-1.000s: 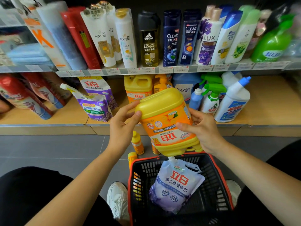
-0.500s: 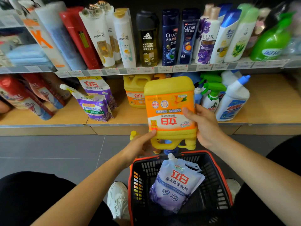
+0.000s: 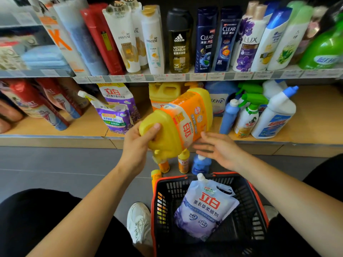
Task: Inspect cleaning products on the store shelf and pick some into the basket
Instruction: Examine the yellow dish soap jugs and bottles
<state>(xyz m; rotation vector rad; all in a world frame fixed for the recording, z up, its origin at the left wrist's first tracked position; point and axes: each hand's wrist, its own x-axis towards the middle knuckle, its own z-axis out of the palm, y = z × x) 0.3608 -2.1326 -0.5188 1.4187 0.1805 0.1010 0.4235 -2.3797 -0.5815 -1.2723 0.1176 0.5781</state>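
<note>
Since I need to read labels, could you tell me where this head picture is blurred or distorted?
Head view: the right hand and the jug label are motion-smeared; the pouch in the basket reads sharply; wide-angle bowing leans the upper bottles outward, and the top corners are soft.

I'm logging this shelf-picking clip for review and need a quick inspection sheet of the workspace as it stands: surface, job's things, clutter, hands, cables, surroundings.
Surface: wooden shelf stocked with bottles and pouches; grey floor below.
Job's things: yellow jug held tilted in front of the shelf, cap end lowest; lilac pouch lies in the basket.
Clutter: small bottles between shelf base and basket.
Hands: left hand grips the jug's lower end; right hand has straight fingers by the label, contact unclear.
Cables: nothing seen.
Surroundings: toiletry bottles on the upper shelf; white shoe beside the basket.
</note>
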